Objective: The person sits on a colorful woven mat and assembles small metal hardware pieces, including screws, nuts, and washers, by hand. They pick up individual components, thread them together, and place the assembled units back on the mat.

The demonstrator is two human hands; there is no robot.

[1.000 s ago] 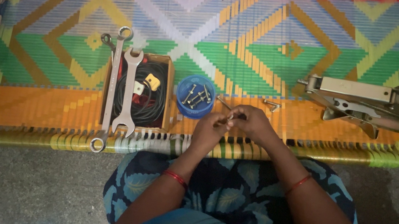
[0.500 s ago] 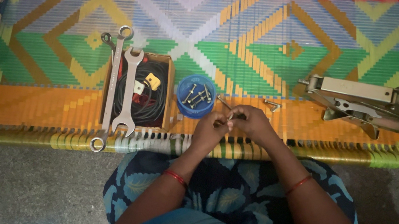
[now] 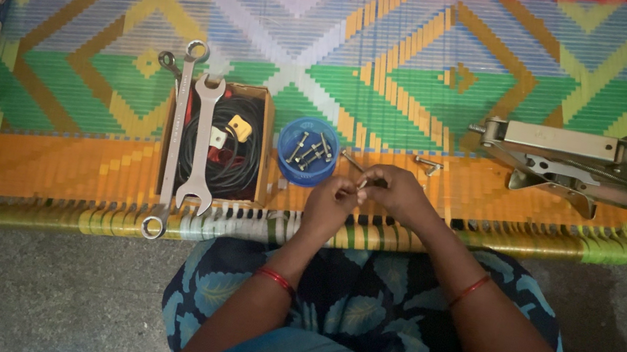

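Both hands pinch one small bolt over the woven cot's edge.
The left hand (image 3: pixel 328 203) and right hand (image 3: pixel 395 192) meet fingertip to fingertip, each grip closed on the bolt (image 3: pixel 355 166), just beside the blue dish (image 3: pixel 307 150) of bolts.

two wrenches (image 3: pixel 191 141), one blue dish (image 3: pixel 307 149)

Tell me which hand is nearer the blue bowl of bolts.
Left. The left hand sits just right of and below the blue bowl; the right hand is farther right, beyond the left, both pinching a small bolt.
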